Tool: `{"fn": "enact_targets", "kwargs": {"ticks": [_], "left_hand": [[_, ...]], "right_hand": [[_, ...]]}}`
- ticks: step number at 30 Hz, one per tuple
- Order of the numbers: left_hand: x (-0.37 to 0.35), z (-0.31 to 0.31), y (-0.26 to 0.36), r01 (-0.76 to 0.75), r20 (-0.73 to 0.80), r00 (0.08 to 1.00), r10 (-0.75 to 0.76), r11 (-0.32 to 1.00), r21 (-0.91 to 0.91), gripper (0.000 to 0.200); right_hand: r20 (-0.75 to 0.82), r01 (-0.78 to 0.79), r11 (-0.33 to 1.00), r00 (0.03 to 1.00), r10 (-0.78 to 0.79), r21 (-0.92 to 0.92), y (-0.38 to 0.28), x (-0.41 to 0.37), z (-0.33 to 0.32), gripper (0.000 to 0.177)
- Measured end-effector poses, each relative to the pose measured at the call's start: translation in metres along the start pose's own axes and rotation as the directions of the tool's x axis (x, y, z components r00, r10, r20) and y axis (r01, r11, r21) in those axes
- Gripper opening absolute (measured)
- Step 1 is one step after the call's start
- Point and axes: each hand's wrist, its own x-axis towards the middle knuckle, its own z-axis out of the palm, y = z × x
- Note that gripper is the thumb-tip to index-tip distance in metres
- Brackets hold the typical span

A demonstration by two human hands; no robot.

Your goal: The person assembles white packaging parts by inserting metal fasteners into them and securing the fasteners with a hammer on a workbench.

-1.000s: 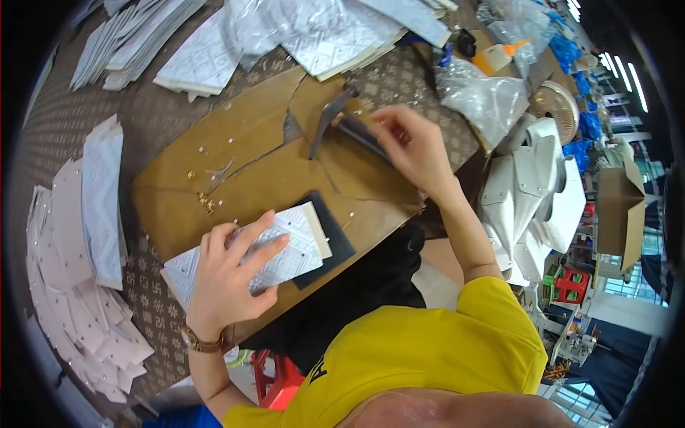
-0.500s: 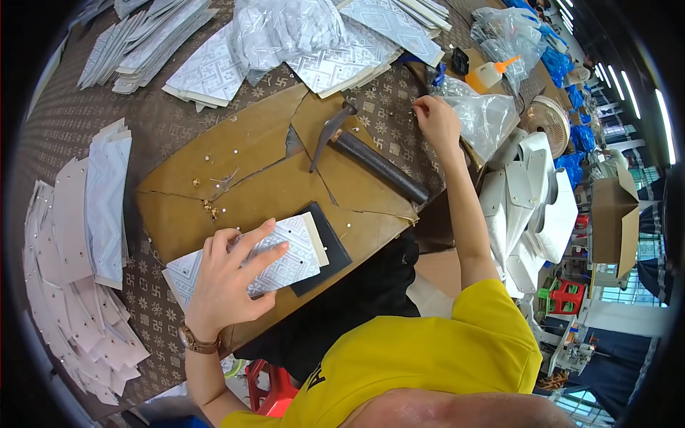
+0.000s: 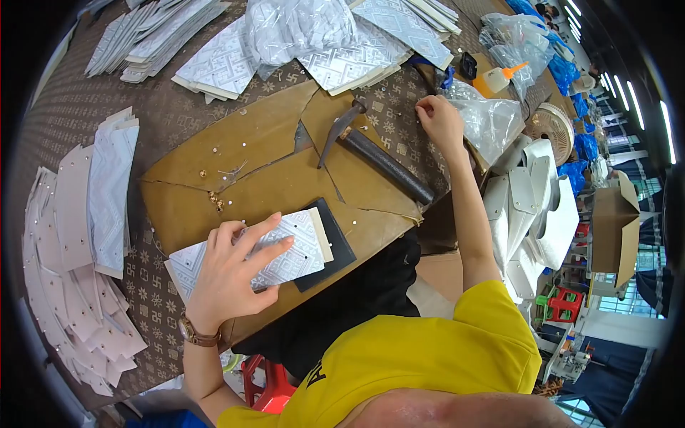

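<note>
My left hand (image 3: 239,274) lies with fingers spread on a white and silver patterned panel (image 3: 303,246). The panel has small dark holes and a cream edge, and overlaps a black pad (image 3: 341,255) on the brown board (image 3: 264,192). Out at the far right of the table, my right hand (image 3: 441,123) has its fingertips pinched together just above the cloth; anything between them is too small to make out. A hammer (image 3: 378,158) with a dark handle rests on the board between my hands. Small gold studs (image 3: 216,202) and white bits lie on the board's left part.
Stacks of pale pink panels (image 3: 77,214) with studs and patterned panels (image 3: 113,192) cover the left side. More patterned panels (image 3: 221,64) and a plastic bag (image 3: 303,32) are at the back. An orange-tipped bottle (image 3: 491,82), clear bag (image 3: 492,125), fan (image 3: 551,128) and white pieces (image 3: 524,192) are on the right.
The view has shifted slightly. My left hand stays spread on the panel, and my right hand remains pinched at about the same spot on the table.
</note>
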Motion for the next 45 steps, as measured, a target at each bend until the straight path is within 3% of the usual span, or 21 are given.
{"fn": "enact_targets", "kwargs": {"ticks": [5,7,9,11,12,14,18,23,26,27,30,31,33,34,37,42,44,45], "left_hand": [[0.0,0.0,0.001,0.013,-0.012,1.0,-0.013,1.0,-0.003,0.065],[0.0,0.001,0.001,0.037,-0.009,0.999,-0.037,0.999,0.003,0.065],[0.001,0.001,0.0,0.004,-0.01,1.0,-0.004,1.0,0.011,0.065],[0.001,0.001,0.0,0.007,0.005,1.0,-0.007,1.0,0.02,0.066],[0.001,0.001,0.0,0.005,0.004,1.0,-0.005,1.0,0.028,0.066],[0.001,0.001,0.001,0.006,0.004,1.0,-0.006,0.999,0.037,0.067],[0.0,0.002,0.004,0.011,-0.001,1.0,-0.011,0.997,0.076,0.067],[-0.001,0.003,0.008,0.016,0.015,1.0,-0.017,0.992,0.123,0.067],[0.0,0.003,0.01,0.011,0.02,1.0,-0.014,0.989,0.145,0.067],[0.0,0.004,0.01,0.008,0.019,1.0,-0.011,0.99,0.141,0.066],[-0.002,0.004,0.007,0.011,0.008,1.0,-0.013,0.991,0.135,0.066],[-0.002,0.004,0.007,0.013,0.002,1.0,-0.013,0.992,0.124,0.066],[-0.003,0.005,0.006,0.01,-0.007,1.0,-0.01,0.995,0.099,0.066],[-0.003,0.006,0.005,0.015,-0.013,1.0,-0.014,0.995,0.096,0.066],[-0.004,0.005,0.004,0.011,-0.006,1.0,-0.01,0.997,0.078,0.065],[-0.002,0.004,0.003,-0.002,-0.011,1.0,0.003,0.997,0.078,0.064],[-0.003,0.006,0.002,0.001,-0.025,1.0,0.001,0.997,0.077,0.063],[-0.003,0.007,0.003,-0.003,-0.02,1.0,0.005,0.997,0.071,0.062]], "right_hand": [[0.018,0.048,0.992,0.999,-0.05,0.116,-0.032,-0.009,-0.009,0.01],[0.051,0.117,0.911,0.988,-0.149,0.395,-0.078,-0.028,-0.034,0.008],[0.104,0.238,0.809,0.933,-0.344,0.537,-0.129,-0.053,-0.05,0.01],[0.099,0.423,0.635,0.779,-0.619,0.647,-0.158,-0.073,-0.05,0.012],[0.099,0.419,0.634,0.781,-0.617,0.65,-0.17,-0.082,-0.047,0.012],[0.145,0.408,0.541,0.685,-0.714,0.735,-0.189,-0.094,-0.043,0.014],[0.159,0.494,0.545,0.625,-0.764,0.678,-0.201,-0.096,-0.03,0.013],[0.231,0.498,0.619,0.634,-0.738,0.608,-0.215,-0.092,-0.035,0.012],[0.479,0.291,0.756,0.628,-0.613,0.587,-0.223,-0.078,-0.037,0.016],[0.476,0.291,0.755,0.631,-0.613,0.587,-0.222,-0.076,-0.037,0.016],[0.41,0.184,0.747,0.74,-0.533,0.639,-0.209,-0.069,-0.036,0.021],[0.415,0.19,0.745,0.731,-0.542,0.639,-0.202,-0.066,-0.034,0.021],[0.103,0.264,0.89,0.941,-0.322,0.371,-0.18,-0.062,-0.029,0.025],[0.106,0.27,0.889,0.938,-0.329,0.369,-0.166,-0.062,-0.023,0.025],[-0.16,0.455,0.89,0.881,-0.446,0.023,-0.125,-0.066,-0.002,0.032],[-0.051,0.492,0.87,0.87,-0.49,0.041,-0.124,-0.075,-0.033,0.039],[0.116,0.175,0.869,0.96,-0.255,0.462,-0.129,-0.094,-0.072,0.039],[0.18,-0.02,0.566,0.957,-0.229,0.824,-0.132,-0.108,-0.096,0.038]]}}
